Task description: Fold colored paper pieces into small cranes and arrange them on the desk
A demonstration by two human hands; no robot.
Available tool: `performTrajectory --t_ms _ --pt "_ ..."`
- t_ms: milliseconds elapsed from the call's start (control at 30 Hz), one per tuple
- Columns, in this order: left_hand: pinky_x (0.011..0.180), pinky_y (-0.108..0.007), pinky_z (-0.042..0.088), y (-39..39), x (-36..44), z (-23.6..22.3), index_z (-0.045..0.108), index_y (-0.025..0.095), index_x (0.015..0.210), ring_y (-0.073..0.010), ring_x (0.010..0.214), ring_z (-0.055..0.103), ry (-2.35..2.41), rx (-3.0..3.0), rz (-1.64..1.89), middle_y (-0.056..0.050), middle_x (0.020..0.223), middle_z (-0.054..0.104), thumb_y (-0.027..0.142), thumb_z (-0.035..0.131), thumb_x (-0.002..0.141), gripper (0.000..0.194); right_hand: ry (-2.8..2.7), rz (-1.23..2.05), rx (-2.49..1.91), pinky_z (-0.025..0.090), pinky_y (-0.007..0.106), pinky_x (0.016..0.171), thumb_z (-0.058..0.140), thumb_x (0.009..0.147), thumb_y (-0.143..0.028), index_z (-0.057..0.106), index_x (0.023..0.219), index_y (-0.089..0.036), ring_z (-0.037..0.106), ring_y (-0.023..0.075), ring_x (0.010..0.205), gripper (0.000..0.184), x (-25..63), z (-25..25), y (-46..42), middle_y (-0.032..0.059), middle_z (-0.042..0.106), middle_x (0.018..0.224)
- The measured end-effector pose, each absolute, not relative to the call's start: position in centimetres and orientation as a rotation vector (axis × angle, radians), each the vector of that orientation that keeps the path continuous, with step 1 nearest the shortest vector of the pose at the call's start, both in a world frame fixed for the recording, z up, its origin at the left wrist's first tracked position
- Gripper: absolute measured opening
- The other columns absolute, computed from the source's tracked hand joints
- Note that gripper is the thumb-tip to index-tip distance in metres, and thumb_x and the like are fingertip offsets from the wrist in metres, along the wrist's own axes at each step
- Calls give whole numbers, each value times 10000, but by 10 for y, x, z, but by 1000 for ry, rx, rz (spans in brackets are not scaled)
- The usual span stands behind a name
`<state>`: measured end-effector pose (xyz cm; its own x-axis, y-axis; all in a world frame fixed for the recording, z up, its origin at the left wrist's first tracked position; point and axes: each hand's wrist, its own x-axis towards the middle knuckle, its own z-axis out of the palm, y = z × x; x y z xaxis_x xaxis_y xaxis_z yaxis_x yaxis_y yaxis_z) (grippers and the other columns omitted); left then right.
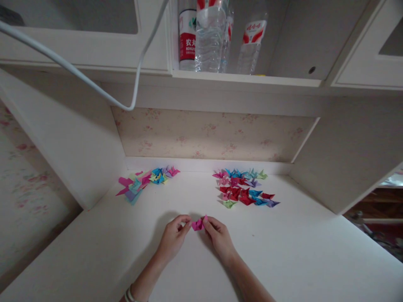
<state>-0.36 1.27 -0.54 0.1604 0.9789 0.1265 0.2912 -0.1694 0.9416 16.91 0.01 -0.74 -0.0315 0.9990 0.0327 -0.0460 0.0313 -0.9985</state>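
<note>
A small bright pink origami paper crane (197, 225) is held up between my hands, over the near middle of the white desk. My left hand (174, 235) has thumb and forefinger brought together at the crane's left tip. On the other side, my right hand (218, 237) pinches the crane's right end between thumb and fingers. Part of that end is hidden by the fingertips. Folded cranes (244, 192) in red, pink, blue, green and purple sit in rows beyond my right hand. Past my left hand lies a looser pile of colourful folded paper pieces (135, 186).
White desk surface (201, 272) spreads around my arms, with side panels (355, 147) left and right. A shelf (245, 79) overhead holds several clear plastic bottles (211, 40). A bent white tube (94, 86) hangs down at upper left, in front of the cabinet.
</note>
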Motion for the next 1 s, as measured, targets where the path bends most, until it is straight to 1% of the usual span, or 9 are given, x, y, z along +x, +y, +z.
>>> performTrajectory --t_ms 67,167,267,467,833,1000 --pt "429 -190 316 12 -4 -6 622 150 953 -69 464 437 1249 1555 1082 -48 846 655 466 523 824 356 -1185 1279 -1143 190 222 444 568 790 -552 676 876 -149 290 82 483 425 170 -7 2 -48 387 527" --pt "411 -182 284 11 -3 -6 627 140 953 -61 458 405 1260 1467 1107 -43 817 641 473 550 805 373 -1167 1303 -1137 167 226 432 554 803 -548 667 819 -149 277 76 462 415 170 -9 4 -51 373 510" --pt "404 -178 268 12 -3 -6 642 129 932 -55 445 383 1252 1411 1112 -34 750 624 477 573 786 384 -1162 1306 -1133 165 229 430 540 820 -535 657 767 -151 276 73 455 405 171 -11 4 -44 393 508" --pt "396 -172 250 12 -5 -4 648 128 940 -54 434 361 1239 1352 1119 1 638 575 476 593 774 390 -1170 1328 -1117 179 231 431 533 840 -502 641 751 -151 289 71 451 377 174 -11 3 -34 434 538" --pt "392 -173 240 11 -4 -1 648 120 925 -52 428 338 1253 1321 1107 23 585 524 478 602 766 394 -1184 1299 -1138 197 236 436 526 846 -493 620 726 -152 304 82 462 373 175 -13 4 -41 412 527" --pt "390 -176 237 11 -4 -1 654 116 936 -52 423 329 1250 1320 1104 20 582 530 469 599 770 394 -1181 1309 -1127 194 239 436 524 846 -495 604 700 -155 298 82 455 379 174 -11 2 -42 416 521"
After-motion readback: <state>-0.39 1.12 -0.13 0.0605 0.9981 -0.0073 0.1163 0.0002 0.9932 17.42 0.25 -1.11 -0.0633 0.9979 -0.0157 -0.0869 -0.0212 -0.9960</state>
